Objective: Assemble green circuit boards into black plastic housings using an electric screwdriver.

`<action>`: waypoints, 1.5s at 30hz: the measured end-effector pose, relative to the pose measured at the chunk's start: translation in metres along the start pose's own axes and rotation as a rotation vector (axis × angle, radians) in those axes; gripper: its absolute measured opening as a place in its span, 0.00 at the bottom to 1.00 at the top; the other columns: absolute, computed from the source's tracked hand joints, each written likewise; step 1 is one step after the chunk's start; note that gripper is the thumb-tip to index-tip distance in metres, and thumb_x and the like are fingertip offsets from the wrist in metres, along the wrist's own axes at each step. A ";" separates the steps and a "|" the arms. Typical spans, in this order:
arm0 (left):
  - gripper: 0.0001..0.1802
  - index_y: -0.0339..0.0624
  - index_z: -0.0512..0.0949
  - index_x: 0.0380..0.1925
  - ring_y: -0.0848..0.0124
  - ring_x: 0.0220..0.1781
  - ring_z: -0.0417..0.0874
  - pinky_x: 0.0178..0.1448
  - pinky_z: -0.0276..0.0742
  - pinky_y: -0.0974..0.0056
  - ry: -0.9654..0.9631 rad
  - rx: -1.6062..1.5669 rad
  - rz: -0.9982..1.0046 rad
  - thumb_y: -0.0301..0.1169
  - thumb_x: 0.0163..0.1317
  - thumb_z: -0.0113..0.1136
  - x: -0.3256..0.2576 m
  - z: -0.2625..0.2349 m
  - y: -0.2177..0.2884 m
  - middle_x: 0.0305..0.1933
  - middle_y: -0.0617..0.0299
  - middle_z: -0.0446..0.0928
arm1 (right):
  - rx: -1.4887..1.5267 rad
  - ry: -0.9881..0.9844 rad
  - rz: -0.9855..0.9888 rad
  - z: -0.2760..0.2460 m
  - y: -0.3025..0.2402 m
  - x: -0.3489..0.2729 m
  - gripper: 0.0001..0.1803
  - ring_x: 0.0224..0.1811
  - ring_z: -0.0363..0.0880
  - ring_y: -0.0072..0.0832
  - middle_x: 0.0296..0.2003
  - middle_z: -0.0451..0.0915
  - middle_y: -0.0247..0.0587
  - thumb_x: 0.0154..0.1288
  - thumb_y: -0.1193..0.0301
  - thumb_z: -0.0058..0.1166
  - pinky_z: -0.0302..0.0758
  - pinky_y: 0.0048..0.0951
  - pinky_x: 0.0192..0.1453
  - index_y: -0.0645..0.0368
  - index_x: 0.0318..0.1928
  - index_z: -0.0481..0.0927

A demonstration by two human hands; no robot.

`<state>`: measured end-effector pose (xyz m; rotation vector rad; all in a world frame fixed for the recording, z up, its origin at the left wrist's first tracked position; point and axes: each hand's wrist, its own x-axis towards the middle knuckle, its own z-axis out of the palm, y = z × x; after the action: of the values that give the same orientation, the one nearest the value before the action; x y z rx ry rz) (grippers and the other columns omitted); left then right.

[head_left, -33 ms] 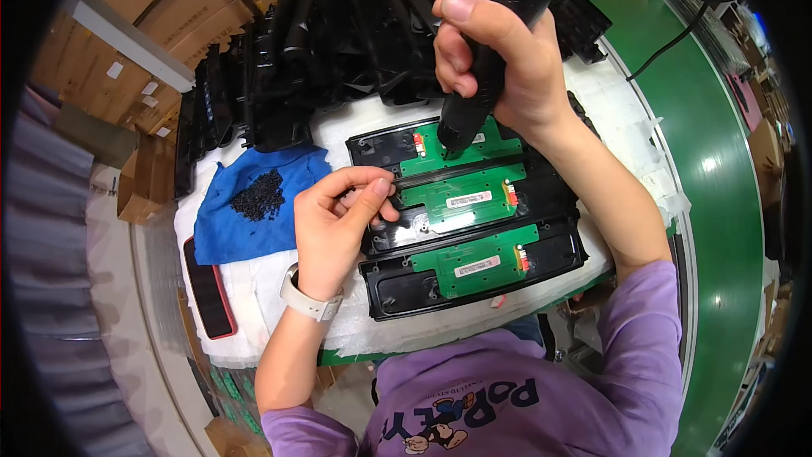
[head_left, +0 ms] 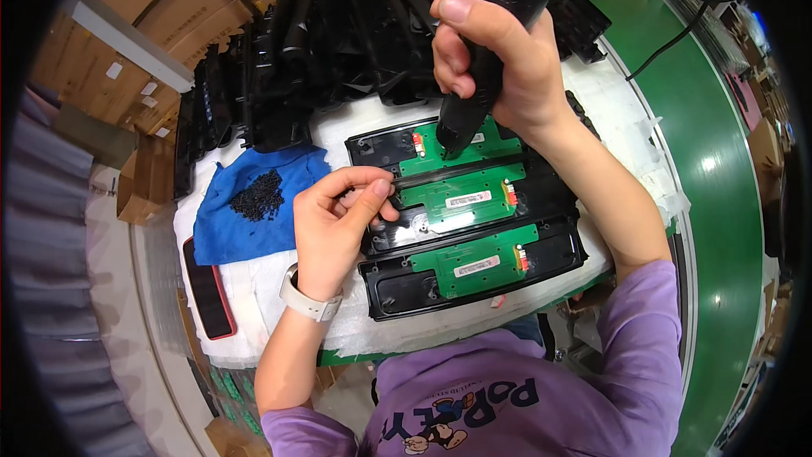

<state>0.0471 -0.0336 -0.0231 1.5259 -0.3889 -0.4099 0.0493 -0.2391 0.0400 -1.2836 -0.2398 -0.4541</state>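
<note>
While three black panels (head_left: 554, 258) at centre already held circuit boards (head_left: 478, 265), the left hand (head_left: 330, 224) curled there, its grip unclear, loose screws (head_left: 258, 196) at left apparently remained unused on blue cloth (head_left: 218, 228), and the right hand (head_left: 526, 68) gripped an electric screwdriver (head_left: 484, 76) at the uppermost board.

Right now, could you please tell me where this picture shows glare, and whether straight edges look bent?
Head view: white glare on the middle circuit board and on the left part of its black panel; head view: small bright reflections on the green surface at right, whose edge bows; head view: the corners fall to black.
</note>
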 end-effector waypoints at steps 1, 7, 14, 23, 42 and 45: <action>0.07 0.30 0.77 0.35 0.79 0.27 0.78 0.30 0.70 0.78 -0.005 0.022 -0.007 0.22 0.58 0.57 0.000 0.000 0.001 0.29 0.61 0.78 | 0.057 0.005 -0.002 0.001 0.001 0.000 0.14 0.10 0.67 0.19 0.11 0.70 0.34 0.52 0.66 0.59 0.62 0.20 0.15 0.61 0.19 0.73; 0.06 0.29 0.76 0.34 0.78 0.28 0.78 0.33 0.73 0.77 -0.021 -0.008 -0.023 0.18 0.55 0.57 0.000 0.000 -0.001 0.29 0.62 0.77 | 0.022 -0.011 -0.041 0.000 0.005 0.000 0.13 0.10 0.66 0.18 0.12 0.70 0.33 0.53 0.66 0.59 0.62 0.19 0.16 0.61 0.20 0.73; 0.07 0.29 0.75 0.36 0.78 0.30 0.78 0.35 0.74 0.76 -0.012 -0.067 0.013 0.18 0.55 0.57 0.000 -0.002 -0.006 0.30 0.62 0.76 | -0.010 -0.034 -0.069 0.000 0.004 -0.001 0.13 0.11 0.67 0.17 0.12 0.70 0.33 0.54 0.65 0.59 0.62 0.19 0.16 0.62 0.22 0.74; 0.14 0.30 0.75 0.44 0.80 0.27 0.76 0.31 0.71 0.78 -0.121 0.001 -0.026 0.19 0.56 0.55 -0.005 0.004 -0.001 0.30 0.63 0.75 | 0.363 -0.198 -0.010 0.010 -0.014 -0.013 0.19 0.12 0.60 0.18 0.15 0.63 0.28 0.64 0.55 0.40 0.65 0.24 0.24 0.59 0.41 0.70; 0.10 0.29 0.77 0.40 0.82 0.24 0.75 0.30 0.73 0.77 -0.233 -0.146 -0.123 0.20 0.56 0.57 -0.004 0.005 -0.005 0.32 0.61 0.78 | 0.375 -0.273 -0.102 0.010 -0.018 -0.017 0.21 0.12 0.60 0.18 0.16 0.63 0.28 0.63 0.53 0.39 0.66 0.24 0.24 0.59 0.42 0.69; 0.09 0.29 0.77 0.38 0.82 0.24 0.75 0.30 0.72 0.77 -0.227 -0.127 -0.127 0.21 0.57 0.57 -0.004 0.006 -0.003 0.33 0.60 0.79 | 0.372 -0.272 -0.110 0.011 -0.019 -0.018 0.21 0.12 0.60 0.18 0.15 0.63 0.28 0.63 0.53 0.39 0.66 0.24 0.24 0.59 0.42 0.68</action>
<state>0.0413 -0.0367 -0.0260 1.3886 -0.4359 -0.6987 0.0260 -0.2287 0.0518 -0.9663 -0.5980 -0.3090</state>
